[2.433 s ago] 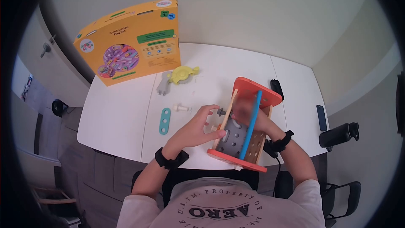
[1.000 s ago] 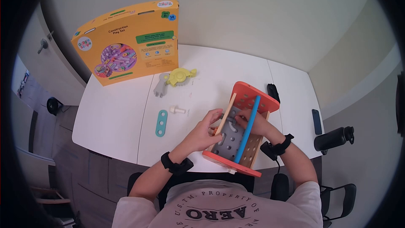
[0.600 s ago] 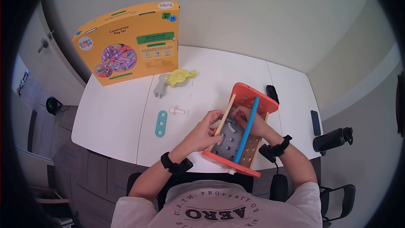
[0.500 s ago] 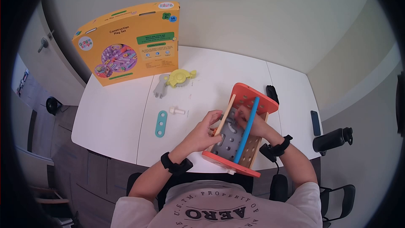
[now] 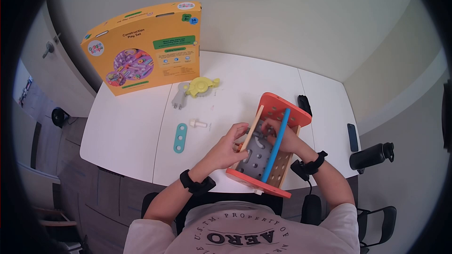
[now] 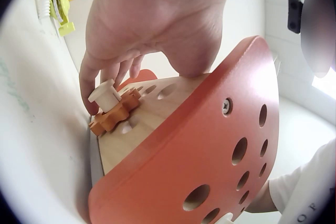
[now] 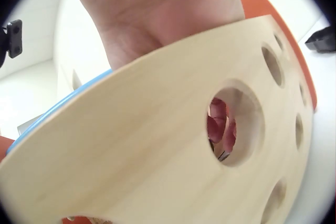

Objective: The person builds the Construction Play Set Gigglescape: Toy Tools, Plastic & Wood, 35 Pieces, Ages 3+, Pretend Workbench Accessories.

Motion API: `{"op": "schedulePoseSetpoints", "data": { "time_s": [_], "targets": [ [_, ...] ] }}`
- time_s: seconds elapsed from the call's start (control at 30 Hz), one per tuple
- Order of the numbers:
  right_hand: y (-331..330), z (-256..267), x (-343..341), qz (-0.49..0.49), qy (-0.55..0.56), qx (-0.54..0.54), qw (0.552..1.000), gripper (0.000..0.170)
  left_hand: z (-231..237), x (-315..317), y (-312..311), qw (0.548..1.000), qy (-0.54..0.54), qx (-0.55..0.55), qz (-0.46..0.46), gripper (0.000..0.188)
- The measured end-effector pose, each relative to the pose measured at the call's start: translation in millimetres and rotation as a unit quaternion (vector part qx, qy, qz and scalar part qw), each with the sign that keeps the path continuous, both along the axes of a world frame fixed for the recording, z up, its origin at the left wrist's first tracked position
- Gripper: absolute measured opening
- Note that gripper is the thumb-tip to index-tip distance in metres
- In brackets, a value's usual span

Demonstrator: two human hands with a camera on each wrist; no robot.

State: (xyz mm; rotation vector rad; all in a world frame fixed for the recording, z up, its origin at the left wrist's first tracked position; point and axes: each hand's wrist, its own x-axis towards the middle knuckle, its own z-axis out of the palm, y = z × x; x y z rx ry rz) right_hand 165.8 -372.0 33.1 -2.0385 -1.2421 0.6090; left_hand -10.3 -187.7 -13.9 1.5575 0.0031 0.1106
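Observation:
A toolbox with red ends (image 5: 286, 108), pale wooden sides and a blue bar (image 5: 276, 146) stands tilted on the table. My left hand (image 5: 226, 151) lies along its left side panel, thumb by the top edge, bent fingers outside near a grey bolt (image 5: 248, 130). The left wrist view shows that hand (image 6: 152, 29) beside an orange gear (image 6: 113, 118) and white bolt (image 6: 105, 96) on the panel. Inside the box, my right hand (image 5: 282, 137) pinches the grey bolt's inner end, its fingertips partly hidden. Through a panel hole, curled fingers (image 7: 218, 121) show in the right wrist view.
On the table (image 5: 127, 131) are a teal strip (image 5: 180, 138), a white bolt (image 5: 198, 123), a yellow and grey toy saw (image 5: 201, 86) and a yellow carton (image 5: 146, 51). At right lie a black object (image 5: 304, 105), a phone (image 5: 352, 137) and a black bottle (image 5: 372, 156).
Since the earliest frame, my left fingers have come against the side panel and my right fingers have moved to the grey bolt's inner end. Lately only the right fingers have shifted slightly.

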Motion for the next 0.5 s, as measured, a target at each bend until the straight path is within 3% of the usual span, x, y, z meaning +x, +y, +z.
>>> {"op": "schedulePoseSetpoints", "data": {
  "time_s": [0.07, 0.17, 0.27, 0.37, 0.47, 0.5],
  "targets": [
    [-0.4, -1.3, 2.8, 0.009, -0.01, -0.023, 1.0, 0.028, 1.0, -0.1, -0.5, 1.0, 0.001, -0.006, -0.001, 0.077],
    [-6.4, -12.1, 8.7, 0.051, -0.117, -0.036, 0.991, 0.03, -0.1, 0.0, -0.7, 1.0, -0.001, -0.007, 0.001, 0.077],
    [-0.5, -0.2, -4.5, -0.029, -0.042, -0.026, 0.998, 0.036, -0.2, 0.3, -0.6, 1.0, 0.0, -0.008, 0.001, 0.077],
    [-2.7, -9.6, 1.6, 0.02, -0.059, 0.017, 0.998, 0.037, -0.3, 0.2, -0.7, 1.0, 0.001, -0.011, 0.0, 0.077],
    [-6.1, -13.6, 9.6, 0.079, -0.138, -0.124, 0.979, 0.046, -1.4, 0.6, -1.4, 1.0, -0.001, -0.014, -0.001, 0.077],
    [-6.8, -14.4, 7.1, 0.043, -0.123, -0.09, 0.987, 0.044, -0.8, 0.7, -1.6, 1.0, 0.0, -0.013, -0.001, 0.076]
  ]
}}
